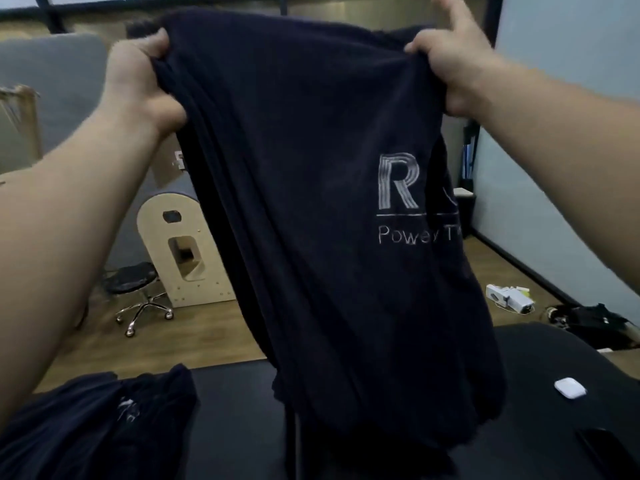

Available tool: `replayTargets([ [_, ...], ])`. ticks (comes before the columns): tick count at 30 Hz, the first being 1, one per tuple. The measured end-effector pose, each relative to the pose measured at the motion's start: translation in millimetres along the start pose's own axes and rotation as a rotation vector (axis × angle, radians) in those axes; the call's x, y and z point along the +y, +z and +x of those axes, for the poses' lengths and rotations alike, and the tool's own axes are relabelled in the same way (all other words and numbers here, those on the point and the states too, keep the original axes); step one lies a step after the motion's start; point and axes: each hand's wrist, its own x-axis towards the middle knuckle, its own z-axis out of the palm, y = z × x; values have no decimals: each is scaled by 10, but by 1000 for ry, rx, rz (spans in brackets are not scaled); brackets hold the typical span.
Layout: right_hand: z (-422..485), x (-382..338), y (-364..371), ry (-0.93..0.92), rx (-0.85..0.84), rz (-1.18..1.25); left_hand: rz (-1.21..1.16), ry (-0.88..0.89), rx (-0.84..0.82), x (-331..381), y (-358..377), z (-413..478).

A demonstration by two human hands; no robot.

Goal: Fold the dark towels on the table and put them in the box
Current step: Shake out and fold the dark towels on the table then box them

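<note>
Your left hand (145, 81) and right hand (450, 64) each grip a top corner of the dark towel (311, 220), which hangs above the black table (235, 410); a second dark towel (104, 420) lies crumpled on the table's left.

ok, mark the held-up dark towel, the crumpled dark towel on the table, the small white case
held-up dark navy cloth towel (294, 209), head view, middle of hanging cloth
crumpled dark navy cloth towel (104, 424), head view, centre of heap
small white rounded plastic case (570, 387), head view, top face
</note>
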Motion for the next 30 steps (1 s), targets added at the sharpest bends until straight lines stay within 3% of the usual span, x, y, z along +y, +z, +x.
replayTargets([
  [2, -1, 206, -70, -37, 66, -197, 31, -5, -41, 27, 40, -33],
  [4, 66, 366, -145, -11, 49, -247, 75, -24, -85, 45, 98, -121],
  [9, 227, 184, -352, 180, 177, 234, 5, 76, -123, 193, 188, -121],
  [12, 112, 158, -325, 406, -116, 462, -114, 81, -120, 313, 236, -80],
  [16, -199, 428, -17, 557, -416, 134, -25, 84, -122, 404, 473, -96],
  [19, -425, 693, 244, 679, -498, 29, 74, 106, -100, 469, 734, -144],
  [24, -852, 1053, 723, 831, -849, -106, 304, 176, -34, 561, 928, -207],
  [26, -970, 987, 884, 810, -812, 65, 326, 176, -8, 594, 928, -203],
  [30, -911, 731, 958, 732, -513, 564, 294, 179, 69, 685, 790, -170],
])
